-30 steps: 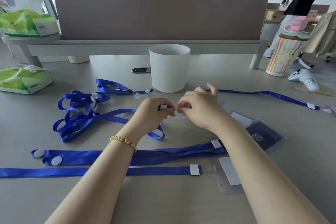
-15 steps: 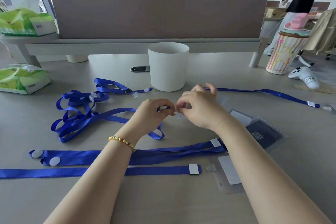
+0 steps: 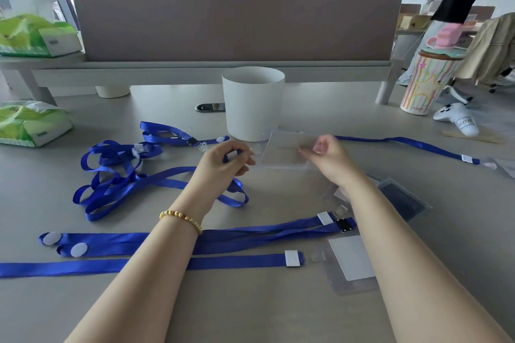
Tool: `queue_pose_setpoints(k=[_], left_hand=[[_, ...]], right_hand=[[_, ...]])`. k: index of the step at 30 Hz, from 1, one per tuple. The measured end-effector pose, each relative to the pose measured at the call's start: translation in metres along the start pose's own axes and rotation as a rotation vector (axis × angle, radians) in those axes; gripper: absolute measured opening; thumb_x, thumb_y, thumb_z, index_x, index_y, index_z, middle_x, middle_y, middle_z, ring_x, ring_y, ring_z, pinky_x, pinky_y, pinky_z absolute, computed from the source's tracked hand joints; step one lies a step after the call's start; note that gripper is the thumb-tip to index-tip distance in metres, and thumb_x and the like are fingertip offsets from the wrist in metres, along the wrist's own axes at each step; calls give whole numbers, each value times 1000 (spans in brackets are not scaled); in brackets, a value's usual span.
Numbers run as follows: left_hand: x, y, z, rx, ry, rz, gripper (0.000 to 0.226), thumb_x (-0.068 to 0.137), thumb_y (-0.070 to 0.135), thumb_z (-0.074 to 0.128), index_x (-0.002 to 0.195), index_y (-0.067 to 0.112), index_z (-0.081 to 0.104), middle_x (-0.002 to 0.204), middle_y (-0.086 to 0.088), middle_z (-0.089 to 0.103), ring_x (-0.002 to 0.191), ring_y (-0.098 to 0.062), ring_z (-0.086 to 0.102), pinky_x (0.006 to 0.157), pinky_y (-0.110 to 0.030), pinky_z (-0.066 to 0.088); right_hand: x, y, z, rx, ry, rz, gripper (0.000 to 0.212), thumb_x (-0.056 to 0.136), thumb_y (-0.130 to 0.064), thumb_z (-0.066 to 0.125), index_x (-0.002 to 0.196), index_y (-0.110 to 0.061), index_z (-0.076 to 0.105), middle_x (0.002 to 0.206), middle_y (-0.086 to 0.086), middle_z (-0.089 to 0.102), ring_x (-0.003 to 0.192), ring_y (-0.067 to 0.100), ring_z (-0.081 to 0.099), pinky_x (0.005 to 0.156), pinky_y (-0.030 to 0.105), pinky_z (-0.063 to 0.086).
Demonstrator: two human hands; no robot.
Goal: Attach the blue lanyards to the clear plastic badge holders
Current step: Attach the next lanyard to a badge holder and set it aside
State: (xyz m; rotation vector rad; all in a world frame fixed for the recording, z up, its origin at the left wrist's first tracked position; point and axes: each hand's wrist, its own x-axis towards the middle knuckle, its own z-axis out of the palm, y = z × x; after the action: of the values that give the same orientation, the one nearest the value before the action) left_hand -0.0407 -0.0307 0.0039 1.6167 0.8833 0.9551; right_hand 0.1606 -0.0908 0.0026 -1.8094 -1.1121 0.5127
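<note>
Grey desk [image 3: 278,315] with lanyards everywhere, white cup [image 3: 253,103] as the landmark. Just in front of it, left hand [image 3: 223,160] pinches a lanyard [image 3: 156,181] clip end, fingers curled tight. Right hand [image 3: 330,157] pinches the clear holder [image 3: 284,152] at its edge, held flat so its slot faces the clip, I'd guess.

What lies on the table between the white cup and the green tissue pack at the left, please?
In the head view, a tangle of blue lanyards lies between the white cup and the tissue pack.
</note>
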Motion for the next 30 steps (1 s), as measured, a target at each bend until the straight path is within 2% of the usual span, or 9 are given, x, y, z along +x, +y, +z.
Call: queue_pose_setpoints(k=[1, 3, 6, 9, 13, 19, 24, 27, 30], left_hand=[[0, 0, 0, -15, -6, -8, 17, 92, 8, 52, 83, 18, 63, 75, 2, 67, 65, -6, 59, 73, -20, 51], [1, 0, 1, -93, -16, -20, 17, 92, 8, 52, 83, 17, 63, 73, 2, 67, 67, -6, 62, 72, -18, 53], [3, 1, 3, -266, -9, -72, 11, 93, 11, 52, 88, 11, 62, 70, 2, 63, 56, -7, 61, 64, -19, 55], [8, 4, 13, -224, -38, -140, 10, 92, 18, 55, 90, 10, 61, 63, 1, 51, 38, -6, 44, 48, -22, 47], [23, 12, 39, 150, -126, -134, 18, 89, 26, 57, 99, 12, 63, 58, 1, 43, 38, -10, 35, 47, -23, 37], [41, 22, 96, 826, -155, 230, 22, 92, 32, 49, 103, 20, 64, 91, -3, 65, 76, -21, 55, 63, -29, 43], [57, 27, 155, 988, -219, 455, 23, 97, 15, 37, 113, 11, 53, 106, -11, 57, 88, -30, 56, 74, -38, 47], [64, 24, 189, 1124, -243, 501, 26, 91, -1, 40, 115, 9, 42, 113, -11, 53, 99, -31, 53, 79, -36, 42], [73, 18, 212, 1287, -292, 545, 45, 85, -5, 46, 127, 8, 37, 124, -11, 48, 114, -29, 48, 94, -37, 41]], right_hand=[[1, 3, 1, 83, -25, 16, 24, 84, -33, 64, 82, -17, 45, 77, 1, 44, 70, 15, 42, 62, 29, 32], [3, 6, 2, 202, -43, 16, 29, 86, -29, 63, 69, -19, 41, 69, 0, 40, 65, 14, 39, 59, 28, 27], [4, 5, 1, 390, -54, 43, 18, 87, -27, 62, 72, -23, 52, 77, -4, 56, 75, 9, 58, 67, 23, 34], [6, 9, -4, 536, 26, 123, 16, 89, -24, 59, 75, -23, 52, 70, -7, 57, 62, 6, 61, 58, 21, 40], [8, 21, -34, 455, 243, 207, 11, 92, -22, 55, 81, -21, 53, 69, -3, 54, 57, 6, 51, 42, 15, 36], [-1, 58, -107, 389, 463, 299, 14, 92, -21, 52, 102, -13, 58, 69, 1, 52, 59, 11, 45, 49, 22, 33], [-15, 98, -173, 314, 674, 362, 27, 89, -11, 48, 106, 6, 60, 61, 4, 46, 47, 14, 35, 34, 13, 28], [-26, 129, -210, 204, 778, 399, 24, 88, -10, 47, 105, -1, 61, 73, 7, 52, 56, 19, 44, 48, 22, 32], [-38, 152, -241, 46, 870, 454, 24, 89, -15, 47, 109, -8, 59, 94, 14, 62, 87, 31, 57, 68, 29, 40]])
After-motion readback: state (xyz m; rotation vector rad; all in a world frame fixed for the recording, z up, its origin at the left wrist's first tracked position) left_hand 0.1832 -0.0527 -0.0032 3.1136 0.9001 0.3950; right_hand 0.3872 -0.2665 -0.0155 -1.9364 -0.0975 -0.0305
